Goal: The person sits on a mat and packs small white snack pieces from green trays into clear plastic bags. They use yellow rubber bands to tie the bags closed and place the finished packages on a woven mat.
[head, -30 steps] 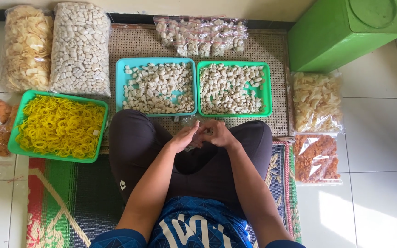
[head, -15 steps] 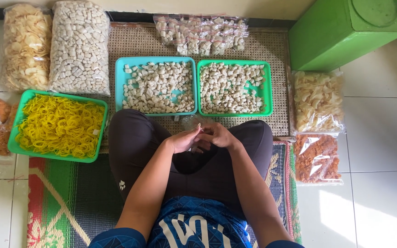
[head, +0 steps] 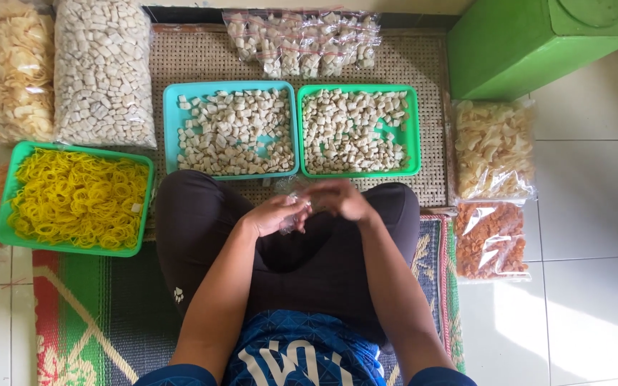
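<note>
My left hand (head: 275,214) and my right hand (head: 340,198) meet over my lap, both closed on a small clear plastic bag (head: 291,207) whose contents I cannot make out. Just beyond the hands lie a teal tray (head: 172,129) and a green tray (head: 415,136), each filled with small pale cracker pieces. At my left knee a green tray (head: 5,214) holds yellow rubber bands.
Large clear bags of pale crackers (head: 101,71) and chips (head: 10,68) stand at the back left. Several small filled bags (head: 302,39) lie behind the trays. A green box (head: 538,43), a bag of pale chips (head: 493,146) and a bag of orange chips (head: 489,239) sit to the right.
My right hand has shifted slightly forward and to the right, now blurred, while the left hand keeps its place at the small bag.
</note>
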